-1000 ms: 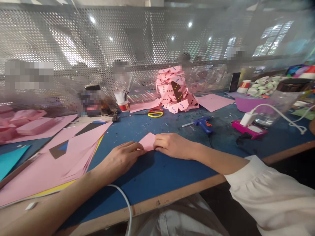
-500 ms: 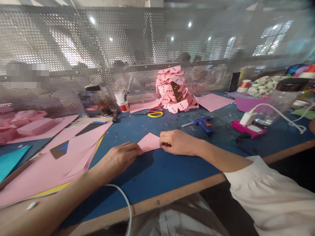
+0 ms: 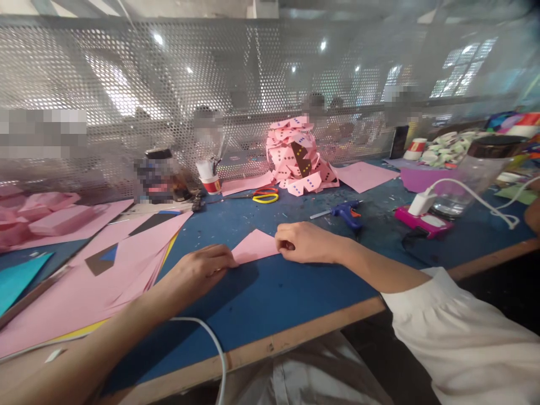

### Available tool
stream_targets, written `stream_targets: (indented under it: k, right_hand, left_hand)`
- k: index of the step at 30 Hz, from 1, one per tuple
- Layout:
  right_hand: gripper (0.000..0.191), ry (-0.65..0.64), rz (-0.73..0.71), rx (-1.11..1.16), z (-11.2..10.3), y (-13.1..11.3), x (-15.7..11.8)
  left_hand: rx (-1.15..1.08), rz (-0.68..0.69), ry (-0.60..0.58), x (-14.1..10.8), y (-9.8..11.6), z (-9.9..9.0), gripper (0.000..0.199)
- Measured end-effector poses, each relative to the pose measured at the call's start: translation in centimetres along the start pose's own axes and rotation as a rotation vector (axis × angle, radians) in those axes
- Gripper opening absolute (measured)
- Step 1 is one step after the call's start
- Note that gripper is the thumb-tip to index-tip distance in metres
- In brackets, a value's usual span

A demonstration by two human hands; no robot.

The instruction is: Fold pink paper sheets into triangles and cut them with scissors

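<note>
A small pink piece of paper [image 3: 256,246], a triangle with its point facing away from me, lies on the blue table mat [image 3: 270,304]. My left hand [image 3: 206,264] pinches its left corner, fingers pressed together. At the right corner my right hand [image 3: 301,242] has its fingers curled closed on the paper. Beyond the right hand rests a blue glue gun [image 3: 348,214]. Scissors [image 3: 265,195] with red and yellow handles lie behind the paper. Further back stands a pile of dotted pink folded papers [image 3: 297,154].
Large pink sheets [image 3: 97,281] cover the left side, near pink paper boxes [image 3: 63,219]. A magenta power strip [image 3: 424,223] with a white charger, and a clear jar [image 3: 476,174], stand right. A white cable [image 3: 211,332] crosses the front edge. Perforated metal screen [image 3: 236,73] behind.
My left hand has shifted slightly left along the paper's edge, and my right hand slightly right. More of the pink paper shows between them.
</note>
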State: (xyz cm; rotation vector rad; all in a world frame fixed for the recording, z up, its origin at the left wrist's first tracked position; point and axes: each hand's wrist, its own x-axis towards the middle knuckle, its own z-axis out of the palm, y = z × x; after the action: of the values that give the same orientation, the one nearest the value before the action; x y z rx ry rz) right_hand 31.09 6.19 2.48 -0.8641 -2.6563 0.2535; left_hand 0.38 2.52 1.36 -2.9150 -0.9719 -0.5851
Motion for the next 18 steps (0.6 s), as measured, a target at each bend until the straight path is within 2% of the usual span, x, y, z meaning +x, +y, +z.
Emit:
stream_targets:
  k: [8, 18]
  right_hand:
    - [0.008, 0.038, 0.11, -0.035, 1.3, 0.1, 0.6]
    - [0.007, -0.031, 0.112, 0.007, 0.4, 0.3, 0.5]
  left_hand:
    - [-0.04, -0.147, -0.077, 0.2, 0.2, -0.3, 0.026]
    - [-0.102, -0.23, -0.119, 0.0, -0.3, -0.5, 0.023]
